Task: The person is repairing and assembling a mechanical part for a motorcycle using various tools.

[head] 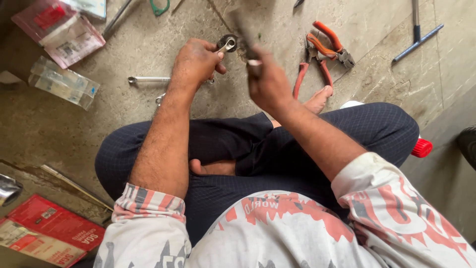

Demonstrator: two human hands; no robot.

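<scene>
Ring part point(229, 43): small, round, shiny metal, dark centre, held above the floor point(148, 44) | your left hand point(197, 62): grip pinching its rim | your right hand point(267, 82): grip closed on a blurred dark tool point(246, 37) | orange-handled pliers point(325, 49) nearby on rough stone.

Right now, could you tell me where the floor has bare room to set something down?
Bare floor lies between the clear packet and the left knee, and again right of the pliers. It is crowded around the left hand and right hand, near the spanner.
</scene>
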